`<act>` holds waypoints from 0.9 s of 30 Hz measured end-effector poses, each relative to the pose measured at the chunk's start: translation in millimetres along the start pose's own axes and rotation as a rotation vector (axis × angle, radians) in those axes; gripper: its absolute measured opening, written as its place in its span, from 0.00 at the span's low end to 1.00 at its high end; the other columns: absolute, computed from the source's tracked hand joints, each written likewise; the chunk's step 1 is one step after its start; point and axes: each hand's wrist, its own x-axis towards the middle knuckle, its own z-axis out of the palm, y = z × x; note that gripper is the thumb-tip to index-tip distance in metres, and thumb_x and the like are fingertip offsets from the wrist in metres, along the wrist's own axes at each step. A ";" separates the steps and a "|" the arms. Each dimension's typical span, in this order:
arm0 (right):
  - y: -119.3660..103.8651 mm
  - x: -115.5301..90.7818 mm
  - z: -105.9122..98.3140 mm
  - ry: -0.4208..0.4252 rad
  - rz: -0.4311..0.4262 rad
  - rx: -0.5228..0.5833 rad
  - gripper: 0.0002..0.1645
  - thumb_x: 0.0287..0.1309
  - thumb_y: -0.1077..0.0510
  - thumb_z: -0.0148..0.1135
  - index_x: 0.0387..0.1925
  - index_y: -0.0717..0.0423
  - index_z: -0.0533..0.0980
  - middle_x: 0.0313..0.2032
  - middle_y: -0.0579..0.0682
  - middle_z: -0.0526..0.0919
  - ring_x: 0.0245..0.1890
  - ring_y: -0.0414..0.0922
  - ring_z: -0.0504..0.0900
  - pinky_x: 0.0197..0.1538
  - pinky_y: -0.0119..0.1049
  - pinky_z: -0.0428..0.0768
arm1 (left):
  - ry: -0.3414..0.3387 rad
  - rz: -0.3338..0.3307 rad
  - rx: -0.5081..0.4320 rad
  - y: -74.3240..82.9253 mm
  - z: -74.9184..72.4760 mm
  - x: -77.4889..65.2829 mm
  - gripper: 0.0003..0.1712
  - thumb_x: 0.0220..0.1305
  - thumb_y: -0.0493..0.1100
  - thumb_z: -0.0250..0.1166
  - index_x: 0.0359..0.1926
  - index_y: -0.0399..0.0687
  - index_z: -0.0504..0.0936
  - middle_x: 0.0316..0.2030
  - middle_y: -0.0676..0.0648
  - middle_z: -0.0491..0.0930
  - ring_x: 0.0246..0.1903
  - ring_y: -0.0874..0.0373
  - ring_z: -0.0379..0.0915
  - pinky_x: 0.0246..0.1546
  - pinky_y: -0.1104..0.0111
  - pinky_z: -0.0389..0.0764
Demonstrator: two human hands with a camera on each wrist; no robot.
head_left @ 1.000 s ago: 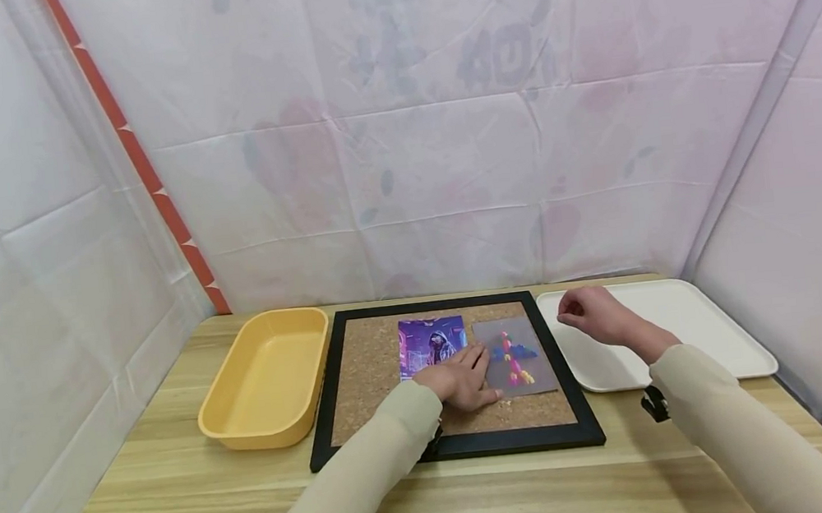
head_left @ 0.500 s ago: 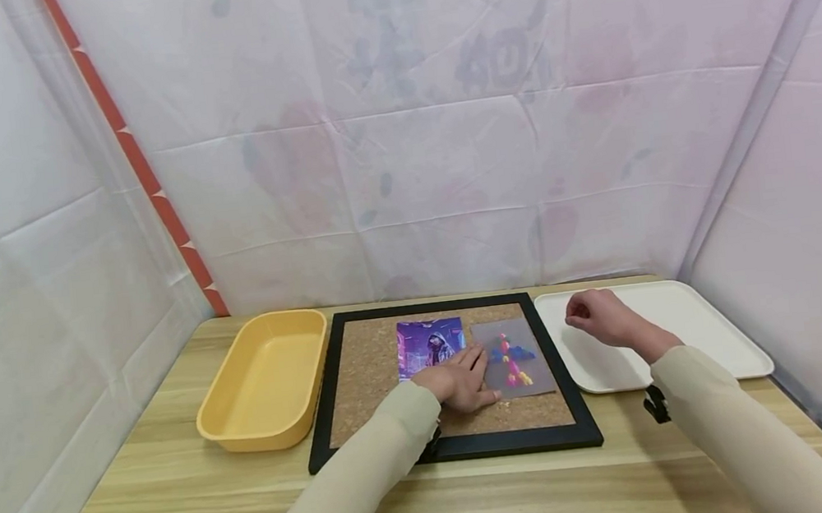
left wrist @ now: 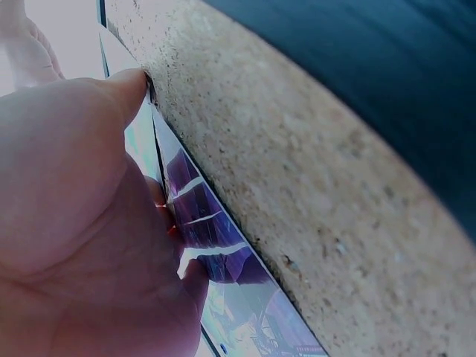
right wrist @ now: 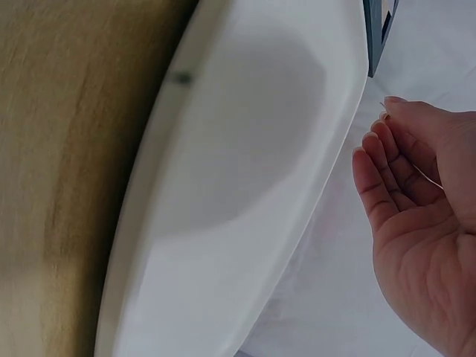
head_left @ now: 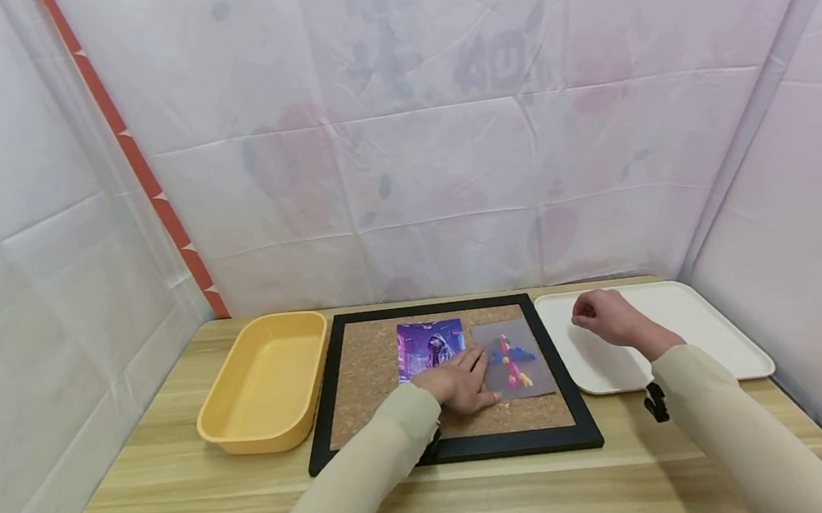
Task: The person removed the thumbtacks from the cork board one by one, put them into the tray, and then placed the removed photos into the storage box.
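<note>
My left hand (head_left: 463, 379) lies with its fingers spread over two pictures on a black-framed corkboard (head_left: 371, 384). Beneath it is a purple poster (head_left: 430, 345) with a hooded figure; the hand covers its lower right part. Fingertips and thumb reach the left edge of a grey picture (head_left: 497, 380) with pink, blue and yellow shapes. In the left wrist view, the purple poster (left wrist: 216, 223) shows below the palm, against the cork. My right hand (head_left: 610, 320) hovers over a white tray (head_left: 678, 330), thumb against forefinger, pinching a tiny thin pin-like thing (right wrist: 382, 105), mostly hidden.
A yellow basin (head_left: 263, 386) stands left of the corkboard on the wooden table (head_left: 183, 510). The white tray sits close by the board's right side. White patterned sheets (head_left: 446, 162) enclose the back and sides.
My right hand has drifted slightly right over the tray, away from the board. The left hand stays in place on the pictures.
</note>
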 end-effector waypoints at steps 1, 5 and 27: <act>1.0 -0.5 0.2 0.001 -0.002 0.004 0.06 0.68 0.64 0.63 0.34 0.64 0.80 0.29 0.51 0.82 0.29 0.44 0.77 0.33 0.40 0.77 | -0.002 -0.002 -0.002 0.3 -0.7 -1.0 0.48 0.75 0.72 0.42 0.83 0.56 0.38 0.82 0.55 0.33 0.80 0.62 0.28 0.77 0.69 0.41; 5.4 -0.9 0.9 0.009 -0.003 0.009 0.06 0.67 0.64 0.63 0.34 0.64 0.80 0.29 0.51 0.82 0.29 0.44 0.77 0.34 0.40 0.76 | -0.008 -0.003 -0.009 1.7 -2.6 -3.3 0.48 0.75 0.71 0.42 0.83 0.56 0.38 0.82 0.56 0.32 0.80 0.62 0.27 0.78 0.69 0.41; 33.2 -5.8 3.9 0.007 0.116 -0.034 0.05 0.63 0.67 0.64 0.31 0.66 0.81 0.30 0.56 0.84 0.32 0.51 0.79 0.39 0.47 0.79 | -0.001 0.016 -0.048 11.0 -22.4 -37.4 0.46 0.77 0.68 0.45 0.83 0.51 0.43 0.83 0.52 0.38 0.81 0.59 0.33 0.78 0.68 0.46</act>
